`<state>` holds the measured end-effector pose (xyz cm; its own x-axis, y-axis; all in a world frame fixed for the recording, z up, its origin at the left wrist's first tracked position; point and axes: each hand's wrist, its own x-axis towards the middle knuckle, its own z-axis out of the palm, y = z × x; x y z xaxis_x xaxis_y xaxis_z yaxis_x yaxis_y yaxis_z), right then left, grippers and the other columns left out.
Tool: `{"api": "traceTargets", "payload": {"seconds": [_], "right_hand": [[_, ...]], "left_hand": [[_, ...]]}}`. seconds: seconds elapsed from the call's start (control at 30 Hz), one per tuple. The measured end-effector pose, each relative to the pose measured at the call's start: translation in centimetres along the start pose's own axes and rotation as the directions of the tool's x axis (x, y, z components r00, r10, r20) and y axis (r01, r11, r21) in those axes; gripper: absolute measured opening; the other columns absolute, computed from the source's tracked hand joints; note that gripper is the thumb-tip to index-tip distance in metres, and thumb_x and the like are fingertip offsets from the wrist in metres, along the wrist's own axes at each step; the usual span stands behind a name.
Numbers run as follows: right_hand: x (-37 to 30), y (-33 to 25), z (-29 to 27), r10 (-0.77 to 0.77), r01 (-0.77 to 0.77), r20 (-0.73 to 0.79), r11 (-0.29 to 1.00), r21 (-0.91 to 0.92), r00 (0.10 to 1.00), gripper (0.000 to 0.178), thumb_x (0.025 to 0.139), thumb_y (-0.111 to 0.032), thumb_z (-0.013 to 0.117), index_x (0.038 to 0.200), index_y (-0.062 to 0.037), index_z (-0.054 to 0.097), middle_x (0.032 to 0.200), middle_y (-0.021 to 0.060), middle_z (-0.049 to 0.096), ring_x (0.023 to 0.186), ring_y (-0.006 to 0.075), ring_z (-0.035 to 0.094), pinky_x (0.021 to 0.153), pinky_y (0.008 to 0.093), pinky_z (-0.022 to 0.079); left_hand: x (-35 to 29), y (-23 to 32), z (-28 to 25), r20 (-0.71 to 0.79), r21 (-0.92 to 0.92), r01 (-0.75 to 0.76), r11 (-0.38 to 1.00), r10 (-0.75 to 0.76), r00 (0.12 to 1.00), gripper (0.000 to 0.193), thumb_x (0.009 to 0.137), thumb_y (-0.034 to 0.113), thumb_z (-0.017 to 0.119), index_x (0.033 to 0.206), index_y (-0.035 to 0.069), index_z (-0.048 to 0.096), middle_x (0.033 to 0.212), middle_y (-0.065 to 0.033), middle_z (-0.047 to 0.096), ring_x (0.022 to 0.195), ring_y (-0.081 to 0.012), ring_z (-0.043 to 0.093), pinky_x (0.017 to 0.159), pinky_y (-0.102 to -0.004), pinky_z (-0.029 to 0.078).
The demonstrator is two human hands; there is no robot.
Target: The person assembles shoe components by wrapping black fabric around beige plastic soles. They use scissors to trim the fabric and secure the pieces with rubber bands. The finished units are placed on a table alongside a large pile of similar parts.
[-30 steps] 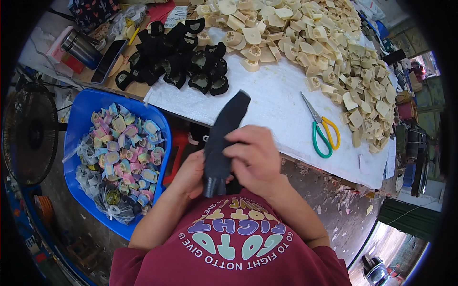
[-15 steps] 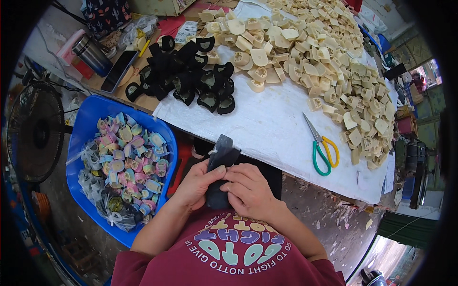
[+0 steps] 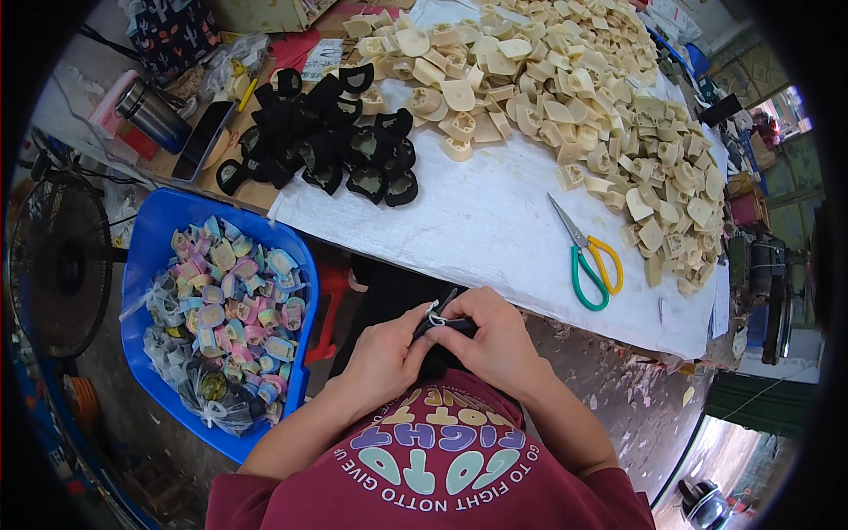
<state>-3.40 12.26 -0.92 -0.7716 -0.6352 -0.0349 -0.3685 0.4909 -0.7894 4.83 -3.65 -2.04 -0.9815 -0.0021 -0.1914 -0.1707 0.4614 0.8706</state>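
Observation:
In front of my shirt, just off the table's near edge, both hands pinch a dark cloth piece (image 3: pixel 457 325). My left hand (image 3: pixel 382 360) grips its left side between thumb and fingers. My right hand (image 3: pixel 496 340) is closed on the right side, its thumb near my left one. A whitish strip or thread (image 3: pixel 435 315) shows at the cloth between the thumbs. Fingers cover most of the cloth, so its full shape is hidden. Beyond, on the table, sits a heap of black cloth-covered pieces (image 3: pixel 340 132) with pale insides.
Scissors (image 3: pixel 581 256) with green and yellow handles lie on the white sheet (image 3: pixel 450 212). Beige moulded pieces (image 3: pixel 565 97) are heaped behind. On my left stand a blue tub (image 3: pixel 311 291) of pastel pieces, a red stool (image 3: pixel 330 309) and a fan (image 3: pixel 66 261). A phone (image 3: pixel 203 141) lies near a flask (image 3: pixel 153 115).
The dark cloth piece stood long and upright between my hands; now it is bunched low, with the whitish strip showing. My right hand has turned and shifted right. The view has shifted slightly.

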Motion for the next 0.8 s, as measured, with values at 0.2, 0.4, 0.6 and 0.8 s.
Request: {"api": "traceTargets", "payload": {"seconds": [0.2, 0.4, 0.6, 0.8], "right_hand": [[-0.3, 0.4, -0.2, 0.099, -0.101, 0.033, 0.994, 0.049, 0.995, 0.016, 0.078, -0.013, 0.074, 0.084, -0.002, 0.064, 0.078, 0.0014, 0.061, 0.075, 0.0094, 0.057, 0.067, 0.0257, 0.047], [-0.1, 2.3, 0.1, 0.31, -0.226, 0.066, 0.516, 0.826, 0.948, 0.007, 0.077, -0.002, 0.069, 0.079, -0.0015, 0.061, 0.077, 0.0052, 0.064, 0.074, 0.009, 0.058, 0.069, 0.0238, 0.045], [0.1, 2.2, -0.5, 0.47, -0.259, 0.162, 0.149, 0.954, 0.867, 0.009, 0.079, -0.002, 0.063, 0.074, -0.0037, 0.056, 0.072, 0.0047, 0.061, 0.064, 0.0086, 0.053, 0.061, 0.0229, 0.041], [-0.1, 4.2, -1.6, 0.303, -0.309, 0.244, 0.191, 0.931, 0.921, 0.01, 0.081, -0.005, 0.063, 0.075, -0.0051, 0.055, 0.067, 0.0006, 0.057, 0.056, 0.0057, 0.048, 0.052, 0.0207, 0.036]], "left_hand": [[0.2, 0.1, 0.8, -0.045, 0.215, -0.095, 0.972, 0.107, 0.993, 0.036, 0.086, 0.006, 0.058, 0.12, -0.001, 0.051, 0.093, -0.0211, 0.064, 0.082, -0.0393, 0.063, 0.068, -0.0452, 0.05], [0.5, 0.6, 1.0, -0.077, 0.153, -0.146, 0.977, 0.16, 0.984, 0.033, 0.086, 0.006, 0.058, 0.118, 0.0, 0.054, 0.088, -0.0212, 0.064, 0.078, -0.0388, 0.063, 0.065, -0.0445, 0.05], [0.7, 1.4, 0.3, 0.039, 0.027, -0.047, 0.998, 0.046, 0.998, 0.02, 0.089, 0.009, 0.057, 0.107, -0.001, 0.057, 0.08, -0.0164, 0.064, 0.072, -0.0303, 0.063, 0.062, -0.0382, 0.05], [0.5, 0.2, 0.8, 0.252, -0.379, 0.255, 0.889, -0.166, 0.953, 0.015, 0.093, 0.01, 0.055, 0.1, -0.001, 0.06, 0.078, -0.004, 0.065, 0.071, -0.0082, 0.06, 0.065, -0.0254, 0.048]]}}
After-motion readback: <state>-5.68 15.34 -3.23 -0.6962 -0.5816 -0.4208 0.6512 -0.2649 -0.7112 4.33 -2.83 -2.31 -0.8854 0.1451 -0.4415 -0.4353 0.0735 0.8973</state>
